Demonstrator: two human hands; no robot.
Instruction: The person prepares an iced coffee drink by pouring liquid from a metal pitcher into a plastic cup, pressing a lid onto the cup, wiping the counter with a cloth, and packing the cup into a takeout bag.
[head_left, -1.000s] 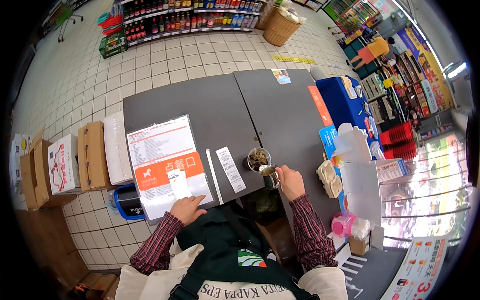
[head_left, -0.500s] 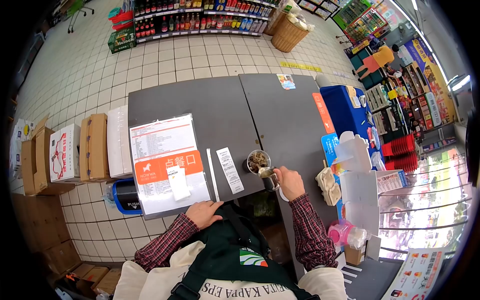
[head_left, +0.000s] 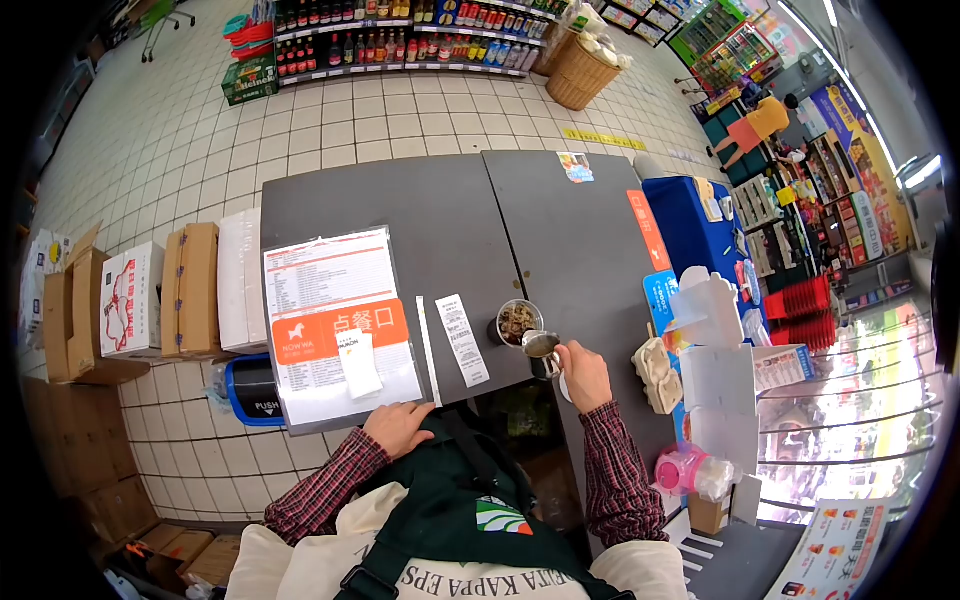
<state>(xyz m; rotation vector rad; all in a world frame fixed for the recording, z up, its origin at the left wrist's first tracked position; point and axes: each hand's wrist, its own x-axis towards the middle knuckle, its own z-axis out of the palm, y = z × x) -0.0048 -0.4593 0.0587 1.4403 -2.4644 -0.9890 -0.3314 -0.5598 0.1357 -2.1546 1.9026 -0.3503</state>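
My right hand [head_left: 584,375] is closed on the handle of a small metal pitcher [head_left: 541,366], whose mouth shows some brownish liquid. The pitcher's rim is close to the near side of a clear cup [head_left: 498,333] that stands on the grey counter; I cannot tell whether they touch. Brown lumps, perhaps ice in a dark drink, fill the cup's top. My left hand [head_left: 397,430] rests at the counter's front edge with its fingers stretched out, holding nothing. Close to its fingertips ends a narrow white strip [head_left: 428,350]; a printed receipt [head_left: 461,342] lies left of the cup.
A laminated menu sheet [head_left: 325,255] with an orange sign [head_left: 375,333] and a white paper packet [head_left: 357,365] lie at left. An egg-carton-like cup holder [head_left: 657,376] and white box [head_left: 715,395] stand at right. Cardboard boxes [head_left: 190,290] line the left; a person [head_left: 755,130] stands far off.
My right hand has tipped the pitcher back from a steeper tilt over the cup, so its mouth now faces up more. The left hand stays at the counter edge. The view has shifted slightly.
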